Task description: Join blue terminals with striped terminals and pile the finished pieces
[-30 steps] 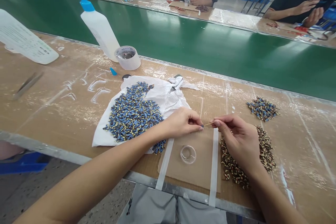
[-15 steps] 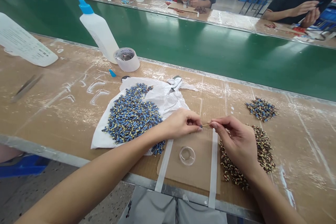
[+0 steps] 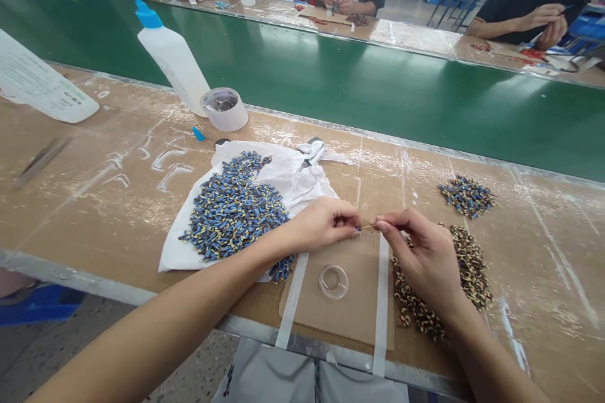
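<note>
My left hand (image 3: 326, 223) is closed in a pinch on a small blue piece (image 3: 359, 228), mostly covered by the fingertips. In my right hand (image 3: 425, 255) a thin wooden stick (image 3: 367, 227) is held between thumb and forefinger, its tip at the blue piece. Just below both hands a small clear cup (image 3: 333, 281) stands on a taped cardboard sheet (image 3: 345, 321). Blue and yellow pieces (image 3: 236, 208) lie heaped on white paper beside my left forearm. Partly behind my right hand spreads a pile of black and cream pieces (image 3: 472, 271).
A smaller mixed pile (image 3: 467, 195) lies to the right. Behind the paper stand a tape roll (image 3: 229, 113) and a blue-tipped bottle (image 3: 174, 66); tweezers (image 3: 40, 164) lie at left. A green conveyor belt (image 3: 331, 82) runs across, with people working beyond it.
The whole view has shifted slightly left. Both hands keep nearly the same pose, the stick still at the blue piece.
</note>
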### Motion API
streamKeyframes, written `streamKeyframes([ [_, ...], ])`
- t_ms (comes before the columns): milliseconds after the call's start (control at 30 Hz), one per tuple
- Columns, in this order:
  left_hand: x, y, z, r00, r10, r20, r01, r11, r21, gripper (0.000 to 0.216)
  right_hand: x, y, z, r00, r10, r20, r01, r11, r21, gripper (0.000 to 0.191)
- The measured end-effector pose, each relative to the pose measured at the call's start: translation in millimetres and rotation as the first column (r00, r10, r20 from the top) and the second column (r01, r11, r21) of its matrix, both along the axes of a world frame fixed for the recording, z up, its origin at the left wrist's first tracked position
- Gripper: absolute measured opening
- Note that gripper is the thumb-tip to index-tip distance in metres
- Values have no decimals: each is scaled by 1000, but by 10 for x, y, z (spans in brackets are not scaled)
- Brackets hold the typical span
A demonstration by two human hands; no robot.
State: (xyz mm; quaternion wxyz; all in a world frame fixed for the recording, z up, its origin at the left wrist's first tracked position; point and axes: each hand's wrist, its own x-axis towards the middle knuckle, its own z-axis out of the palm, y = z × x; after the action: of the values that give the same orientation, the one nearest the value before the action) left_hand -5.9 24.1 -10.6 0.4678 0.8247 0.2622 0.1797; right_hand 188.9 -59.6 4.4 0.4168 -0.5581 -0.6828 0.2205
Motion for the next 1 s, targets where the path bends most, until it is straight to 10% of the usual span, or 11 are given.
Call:
streamKeyframes([
  [200, -2, 6, -8, 1000, 9, 4, -9, 999, -36, 7, 74, -48, 152, 936, 202, -289, -238, 967, -93, 4],
  [467, -1, 12, 18, 999, 54, 4, -54, 996, -66, 7, -258, -135, 168, 826, 563, -33, -558, 808, -189, 12],
  [567, 0, 15, 26, 998, 56, -6, -57, 996, -70, 7, -86, -66, 174, 879, 476, -10, -470, 864, -178, 14],
  [733, -2, 18, 23, 996, 74, -39, -76, 996, -42, 7, 680, 115, 128, 944, 17, 328, 49, 980, -191, 10],
  [1000, -3, 14, 18, 996, 79, -36, -81, 996, -42, 6, 894, 176, -43, 887, 109, 449, 26, 958, -285, 10],
])
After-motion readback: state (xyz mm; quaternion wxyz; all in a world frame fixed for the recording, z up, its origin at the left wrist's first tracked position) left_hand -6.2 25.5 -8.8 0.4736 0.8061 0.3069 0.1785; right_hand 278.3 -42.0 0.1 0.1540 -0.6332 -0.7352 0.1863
